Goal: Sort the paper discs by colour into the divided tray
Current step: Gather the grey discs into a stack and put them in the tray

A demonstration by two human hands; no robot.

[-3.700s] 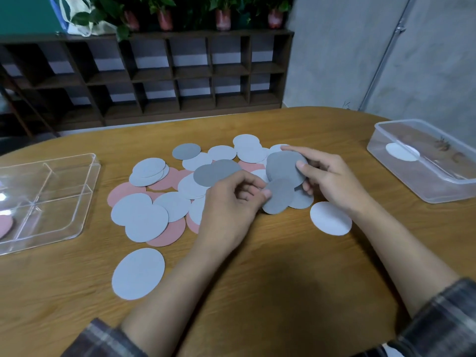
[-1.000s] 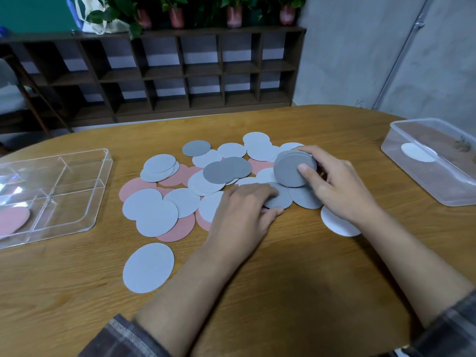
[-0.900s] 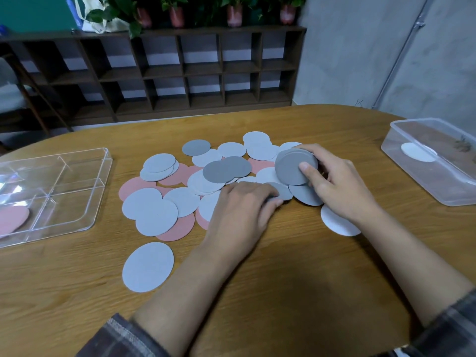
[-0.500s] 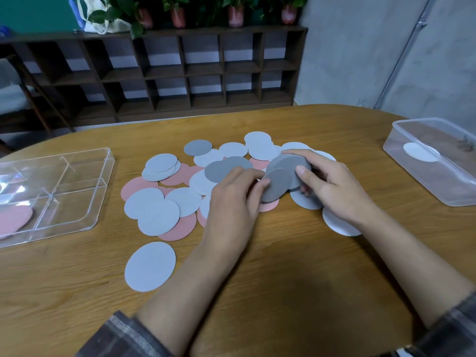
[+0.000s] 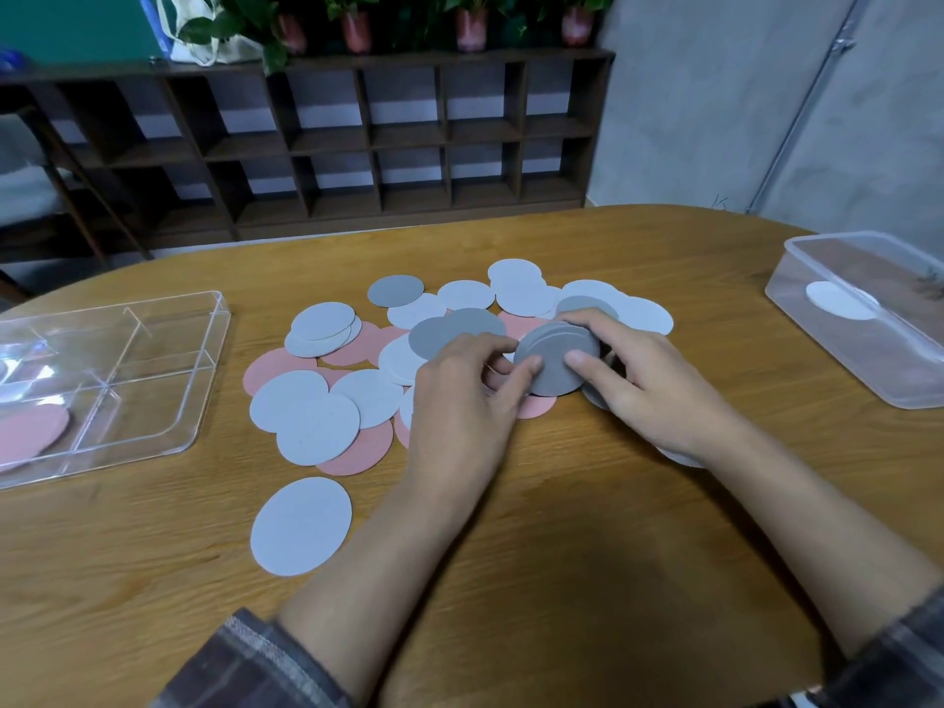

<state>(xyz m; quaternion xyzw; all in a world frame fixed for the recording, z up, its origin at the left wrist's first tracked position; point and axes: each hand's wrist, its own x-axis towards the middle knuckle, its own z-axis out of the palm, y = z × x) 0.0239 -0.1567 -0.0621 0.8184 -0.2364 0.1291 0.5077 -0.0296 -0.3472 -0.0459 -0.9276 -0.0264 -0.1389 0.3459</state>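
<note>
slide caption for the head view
Left hand and right hand hold a stack of dark grey paper discs over a wooden table, clear plastic divided tray nearby.

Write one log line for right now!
left hand: grips grey stack | right hand: grips grey stack | tray: pink disc inside

Dark wood cubby shelf (image 5: 357, 140) w/ potted plants (image 5: 470, 23), grey wall (image 5: 715, 94), teal wall (image 5: 66, 23)
</note>
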